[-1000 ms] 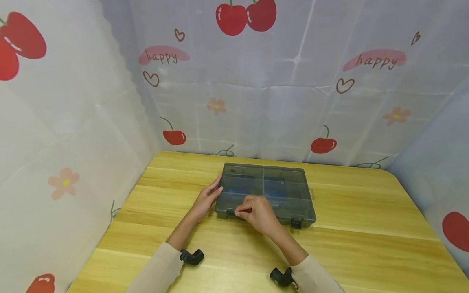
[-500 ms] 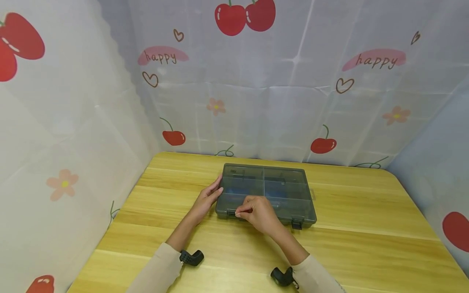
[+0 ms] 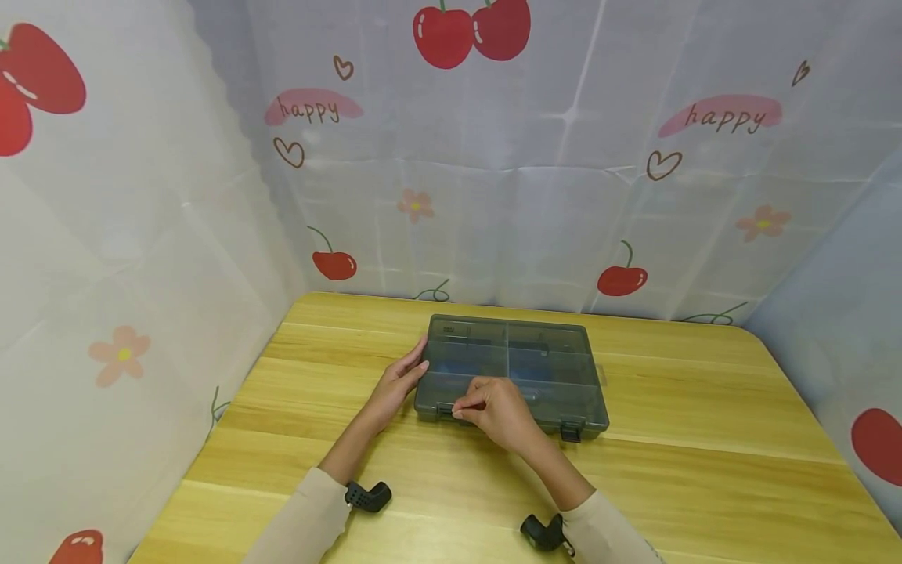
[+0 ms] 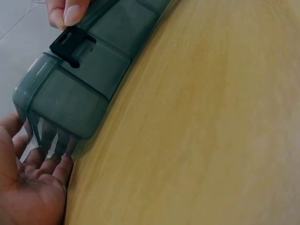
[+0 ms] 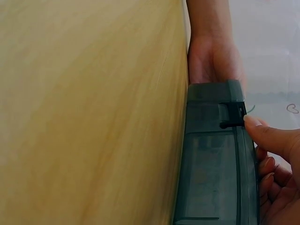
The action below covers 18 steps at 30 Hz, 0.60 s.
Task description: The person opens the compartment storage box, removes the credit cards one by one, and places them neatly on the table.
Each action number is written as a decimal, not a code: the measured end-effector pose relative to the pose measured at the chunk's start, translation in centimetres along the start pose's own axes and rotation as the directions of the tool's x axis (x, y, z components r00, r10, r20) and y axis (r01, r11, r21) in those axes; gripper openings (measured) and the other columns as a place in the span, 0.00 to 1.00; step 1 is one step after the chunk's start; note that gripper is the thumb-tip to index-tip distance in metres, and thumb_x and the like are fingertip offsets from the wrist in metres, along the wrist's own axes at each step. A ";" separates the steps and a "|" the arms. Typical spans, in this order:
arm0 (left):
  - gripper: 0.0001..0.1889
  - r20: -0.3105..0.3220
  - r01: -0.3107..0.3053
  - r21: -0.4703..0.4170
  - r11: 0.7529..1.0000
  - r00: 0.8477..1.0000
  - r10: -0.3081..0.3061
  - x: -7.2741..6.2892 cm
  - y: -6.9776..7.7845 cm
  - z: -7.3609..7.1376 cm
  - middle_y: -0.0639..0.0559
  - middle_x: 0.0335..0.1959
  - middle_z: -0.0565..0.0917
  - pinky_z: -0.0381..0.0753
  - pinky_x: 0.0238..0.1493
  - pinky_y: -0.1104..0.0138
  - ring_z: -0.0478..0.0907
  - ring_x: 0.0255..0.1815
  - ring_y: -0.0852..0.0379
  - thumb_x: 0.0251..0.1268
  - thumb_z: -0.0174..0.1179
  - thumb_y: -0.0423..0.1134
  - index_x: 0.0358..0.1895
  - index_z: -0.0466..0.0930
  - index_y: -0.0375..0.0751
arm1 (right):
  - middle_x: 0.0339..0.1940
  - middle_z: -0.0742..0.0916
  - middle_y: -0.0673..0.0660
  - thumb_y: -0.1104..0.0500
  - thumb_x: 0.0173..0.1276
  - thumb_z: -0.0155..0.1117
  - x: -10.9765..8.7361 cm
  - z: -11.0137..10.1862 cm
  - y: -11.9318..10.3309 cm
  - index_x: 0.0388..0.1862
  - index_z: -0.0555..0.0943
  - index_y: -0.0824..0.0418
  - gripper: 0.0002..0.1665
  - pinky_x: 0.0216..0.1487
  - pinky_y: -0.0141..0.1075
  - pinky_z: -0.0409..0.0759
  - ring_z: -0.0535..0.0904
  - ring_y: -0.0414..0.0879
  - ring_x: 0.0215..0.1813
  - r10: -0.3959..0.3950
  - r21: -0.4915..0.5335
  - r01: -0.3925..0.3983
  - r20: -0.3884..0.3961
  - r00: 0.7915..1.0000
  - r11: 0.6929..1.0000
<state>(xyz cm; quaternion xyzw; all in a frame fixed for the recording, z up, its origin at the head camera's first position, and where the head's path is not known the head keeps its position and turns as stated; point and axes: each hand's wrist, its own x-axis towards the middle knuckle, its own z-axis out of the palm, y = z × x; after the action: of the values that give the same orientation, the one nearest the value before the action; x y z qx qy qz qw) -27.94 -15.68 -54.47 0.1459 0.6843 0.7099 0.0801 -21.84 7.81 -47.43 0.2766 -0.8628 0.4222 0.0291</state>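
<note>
A smoky translucent compartment box (image 3: 550,368) lies on the wooden table with its lid down. Blue and dark contents show dimly through the lid. My left hand (image 3: 390,392) rests against the box's left end, fingers along the side wall and thumb by the top edge. At the front left, my right hand (image 3: 496,411) pinches the upper edge of a black latch (image 5: 234,114) between thumb and index finger. The left wrist view shows the same latch (image 4: 72,44) right under the fingertips. A second latch (image 3: 570,431) juts outward at the front right.
The yellow wood-grain table (image 3: 705,407) extends around the box. Behind it hangs a pale curtain (image 3: 521,227) printed with cherries and hearts. Black wrist cameras (image 3: 369,496) sit at both sleeve cuffs.
</note>
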 end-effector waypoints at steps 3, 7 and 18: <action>0.33 -0.002 -0.002 0.001 1.000 1.000 0.002 0.0 0.0 0.1 0.60 0.82 0.52 0.56 0.79 0.56 0.48 0.81 0.60 0.79 0.54 0.49 0.81 0.55 0.53 | 0.25 0.83 0.44 0.64 0.60 0.77 0.0 0.0 0.0 0.34 0.93 0.57 0.04 0.25 0.30 0.80 0.76 0.34 0.25 -0.002 0.000 0.002 0.000 1.000 1.000; 0.33 -0.005 -0.004 -0.001 1.000 1.000 0.004 0.0 0.0 0.1 0.60 0.82 0.52 0.56 0.79 0.56 0.49 0.81 0.59 0.79 0.55 0.49 0.81 0.55 0.52 | 0.25 0.83 0.43 0.64 0.60 0.77 -0.1 0.0 0.1 0.35 0.93 0.57 0.05 0.25 0.29 0.80 0.76 0.34 0.25 -0.007 -0.003 0.007 0.003 1.000 1.000; 0.32 -0.004 0.013 0.037 0.999 1.000 -0.013 -0.3 0.1 0.0 0.60 0.82 0.50 0.55 0.79 0.50 0.48 0.82 0.56 0.80 0.53 0.50 0.82 0.54 0.56 | 0.26 0.80 0.44 0.62 0.52 0.81 -0.4 0.4 0.1 0.29 0.93 0.56 0.04 0.26 0.25 0.73 0.75 0.35 0.28 -0.186 -0.249 0.193 0.050 0.981 0.949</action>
<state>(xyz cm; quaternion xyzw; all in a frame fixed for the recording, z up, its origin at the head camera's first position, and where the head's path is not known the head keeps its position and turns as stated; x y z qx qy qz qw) -27.64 -15.77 -54.36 0.1415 0.6984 0.6970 0.0807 -21.51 7.81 -47.88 0.3577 -0.8792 0.3005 0.0933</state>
